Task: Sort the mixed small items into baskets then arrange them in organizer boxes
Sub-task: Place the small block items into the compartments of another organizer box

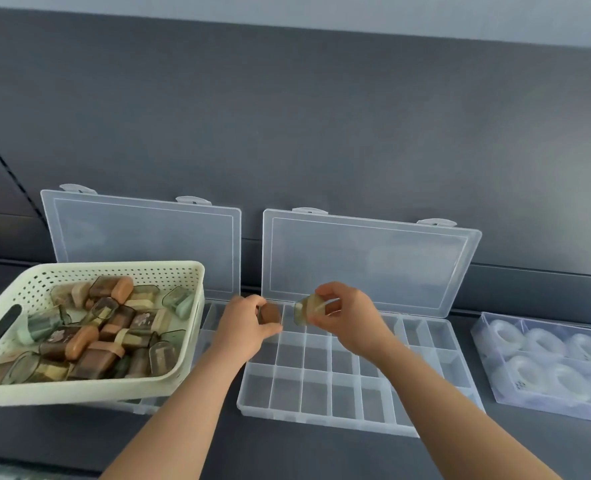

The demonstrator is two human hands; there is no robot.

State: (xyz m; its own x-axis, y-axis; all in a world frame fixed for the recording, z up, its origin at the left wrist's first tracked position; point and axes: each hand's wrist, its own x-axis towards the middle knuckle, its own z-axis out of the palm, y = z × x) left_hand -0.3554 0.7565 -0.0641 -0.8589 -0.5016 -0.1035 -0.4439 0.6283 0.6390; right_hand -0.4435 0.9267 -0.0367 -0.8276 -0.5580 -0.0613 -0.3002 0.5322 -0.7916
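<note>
Left hand [243, 323] grips brown case [269, 313], right hand [351, 317] pinches greenish case [307, 308]; likely light, rigid, slick plastic, best held by flat sides.

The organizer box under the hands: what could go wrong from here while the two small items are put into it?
1. The left grip and right grip work close together over the back row, so the brown item and green item may collide or land in one compartment.
2. The basket looks tilted on the other box and might slide.
</note>
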